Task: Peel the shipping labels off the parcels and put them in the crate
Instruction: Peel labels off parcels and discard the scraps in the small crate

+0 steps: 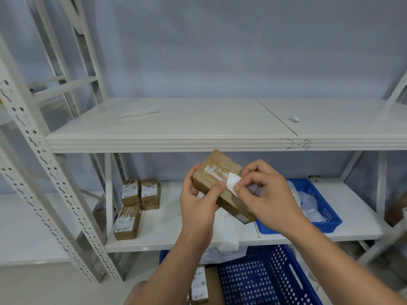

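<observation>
Head view: mid-peel on one parcel, well short of done.
Centre of frame: gripping a brown parcel (211,179) in the left hand (198,201), fingers curled round its near side, and pinching the lifted corner of its white label (233,182) between thumb and fingers of the right hand (264,194). Judging the label partly off; cannot tell how much still sticks behind the right hand. Noted three shelf parcels (131,191) left of centre on the middle shelf (167,221), labels on, not yet handled. Noted one more labelled parcel (200,285) at bottom centre, just beside a large blue crate (264,278). Seen in the small blue crate (326,208) right of centre: pale crumpled scraps, probably peeled labels, not confirmable. Estimating at least four labels left after this one.
</observation>
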